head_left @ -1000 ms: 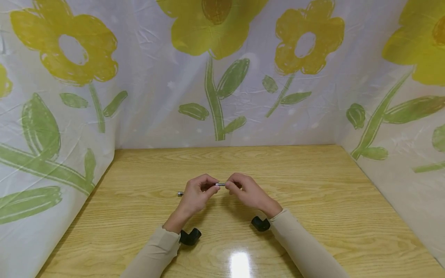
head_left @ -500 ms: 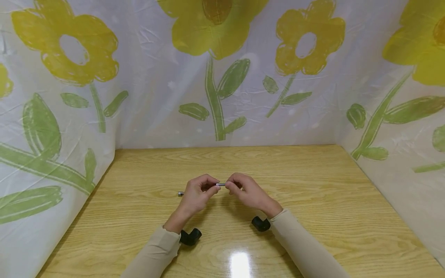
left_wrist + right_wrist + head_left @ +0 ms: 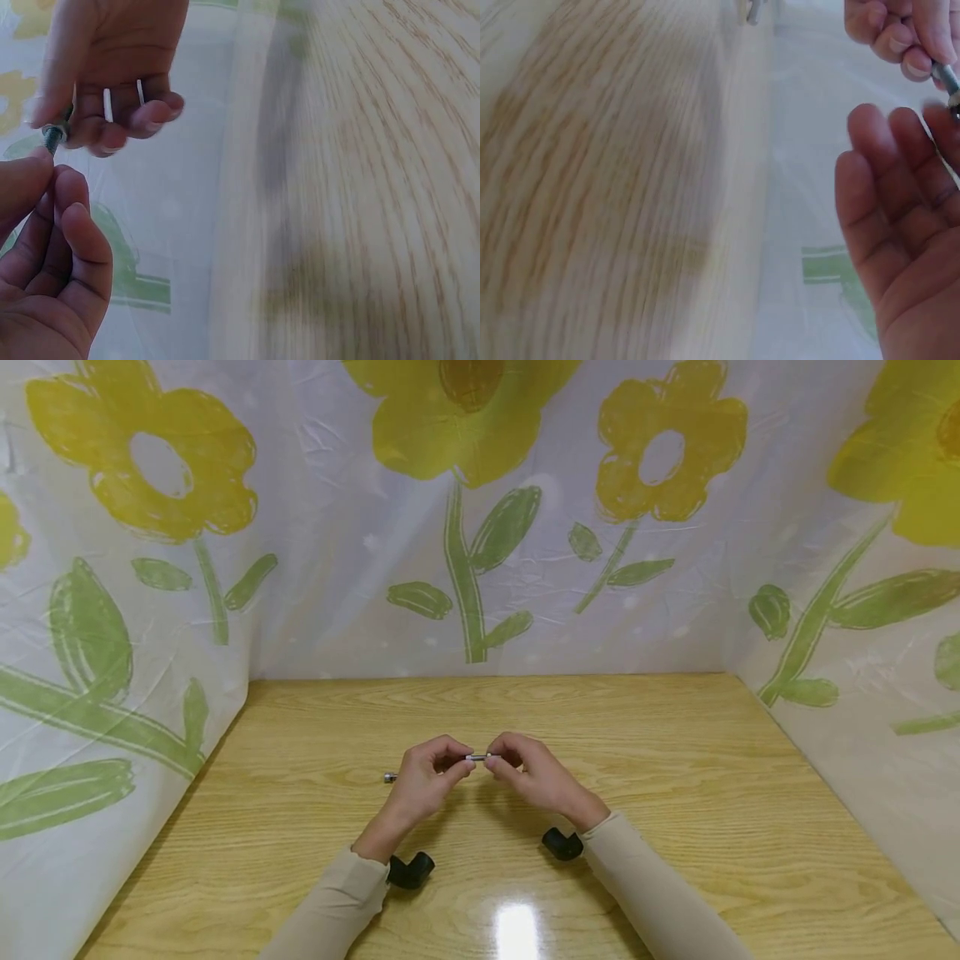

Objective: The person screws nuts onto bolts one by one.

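Observation:
A thin metal bolt [image 3: 478, 757] spans the gap between both hands above the table. My left hand [image 3: 422, 785] pinches one end between thumb and forefinger. My right hand [image 3: 534, 772] is at the other end, thumb and forefinger about a small nut [image 3: 54, 133] on the bolt. The threaded shank shows between the fingertips in the left wrist view. In the right wrist view the nut sits at the frame's right edge, partly cut off. Another small metal piece [image 3: 390, 777] lies on the table left of my left hand, partly hidden by it.
The wooden table [image 3: 637, 727] has white flower-printed cloth [image 3: 337, 610] behind it and at both sides. Two black curved objects [image 3: 411, 872] show beside the sleeves, one at each wrist.
My right fingertips have shifted slightly, and a bright bit now shows at them on the bolt. My left hand and the loose metal piece stay almost where they were.

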### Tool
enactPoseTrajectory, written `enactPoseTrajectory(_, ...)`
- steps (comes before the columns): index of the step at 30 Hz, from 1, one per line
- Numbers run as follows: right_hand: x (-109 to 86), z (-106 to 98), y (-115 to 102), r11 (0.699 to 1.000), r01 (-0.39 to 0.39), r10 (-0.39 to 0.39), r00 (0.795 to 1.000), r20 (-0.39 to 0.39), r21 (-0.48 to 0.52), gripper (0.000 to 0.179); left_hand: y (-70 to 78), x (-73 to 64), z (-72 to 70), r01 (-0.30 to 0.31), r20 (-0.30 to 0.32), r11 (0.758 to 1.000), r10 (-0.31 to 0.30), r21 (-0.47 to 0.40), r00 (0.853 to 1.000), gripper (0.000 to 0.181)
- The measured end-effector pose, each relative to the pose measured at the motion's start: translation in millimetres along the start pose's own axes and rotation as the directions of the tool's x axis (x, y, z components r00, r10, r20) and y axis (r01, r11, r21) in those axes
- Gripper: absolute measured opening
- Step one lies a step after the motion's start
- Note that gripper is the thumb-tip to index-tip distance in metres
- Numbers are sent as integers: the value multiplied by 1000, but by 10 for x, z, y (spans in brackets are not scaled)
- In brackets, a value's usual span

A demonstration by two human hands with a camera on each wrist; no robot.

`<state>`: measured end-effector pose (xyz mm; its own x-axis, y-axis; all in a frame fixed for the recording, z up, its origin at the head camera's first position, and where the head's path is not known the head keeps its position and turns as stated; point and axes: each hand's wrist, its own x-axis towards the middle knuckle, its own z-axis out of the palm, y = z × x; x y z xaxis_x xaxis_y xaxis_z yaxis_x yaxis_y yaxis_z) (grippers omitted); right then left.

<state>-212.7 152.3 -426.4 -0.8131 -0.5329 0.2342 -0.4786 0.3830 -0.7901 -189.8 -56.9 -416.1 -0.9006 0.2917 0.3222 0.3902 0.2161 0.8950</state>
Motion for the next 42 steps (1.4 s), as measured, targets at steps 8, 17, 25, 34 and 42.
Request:
enactPoseTrajectory(8, -4, -1, 12, 999, -35, 35, 999, -12, -13, 25, 161, -29, -3, -12, -15, 1000, 12, 5, 1000, 8)
enactPoseTrajectory(17, 2, 15, 2, 1000, 29, -29, 999, -12, -6, 13, 127, -18, 5, 13, -24, 1000, -13, 16, 1000, 9)
enactPoseTrajectory(25, -3, 13, 9, 999, -42, 42, 999, -13, 0, 21, -170, 30, 34, 7, -15, 1000, -7, 11, 1000, 9)
enactPoseTrajectory(34, 11, 28, 9, 1000, 20, -20, 1000, 9, 0, 19, -213, 24, 29, -20, -16, 1000, 20, 15, 1000, 8)
enactPoseTrajectory(42, 0, 16, 10, 1000, -25, 25, 1000, -6, 4, 18, -95, 23, 31, 11, -10, 1000, -11, 14, 1000, 10)
